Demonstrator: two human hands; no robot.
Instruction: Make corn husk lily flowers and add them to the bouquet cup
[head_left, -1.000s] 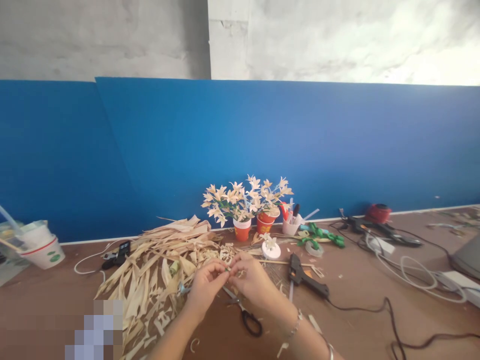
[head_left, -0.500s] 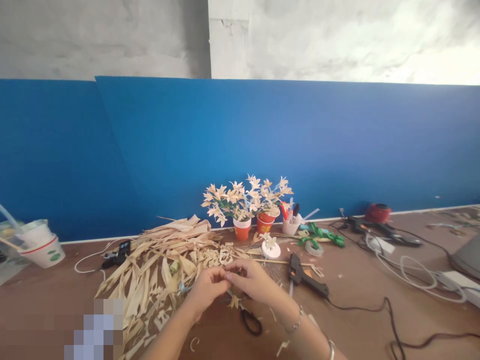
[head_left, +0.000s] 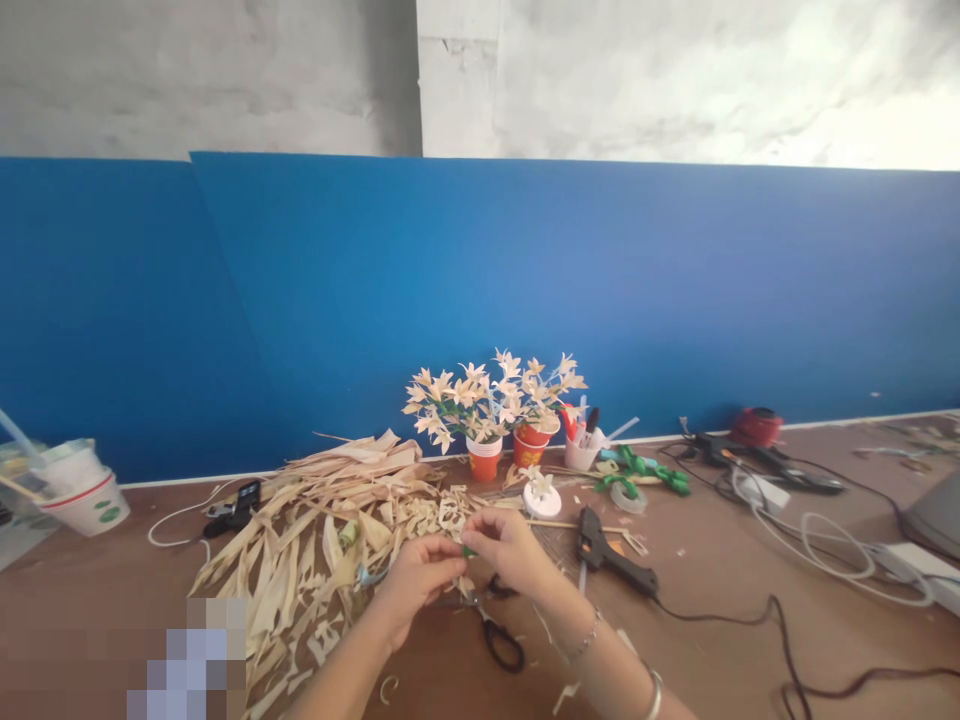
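So behind everything there's a rough grey-white wall [head_left: 660, 80], and in front of it a long blue panel [head_left: 525, 260] running right across. Below that is the brown table [head_left: 750, 630], and yeah, it's a busy one. A big messy pile of dry, pale strips [head_left: 296, 545] takes up the space to the left of centre. Up against the panel, bunches of pale fake flowers [head_left: 506, 395] stand in orange-red cups [head_left: 485, 462]. Front and centre are the two bare hands, left hand [head_left: 421, 578] and right hand [head_left: 508, 548], pretty much meeting at the fingertips. Off to the right of them a black glue gun [head_left: 619, 562] lies on its side with its cord trailing, and way over on the left there's a white paper cup [head_left: 86, 508] with a red rim. Black-handled scissors [head_left: 501, 645] lie just under the hands, and a white round piece with a pale flower on it sits just beyond. Smallest of the lot is a tiny green bit [head_left: 469, 551] between the fingertips: the right thumb and finger pinch it, the left fingertips are right up beside it, but I can't tell if they're gripping anything.
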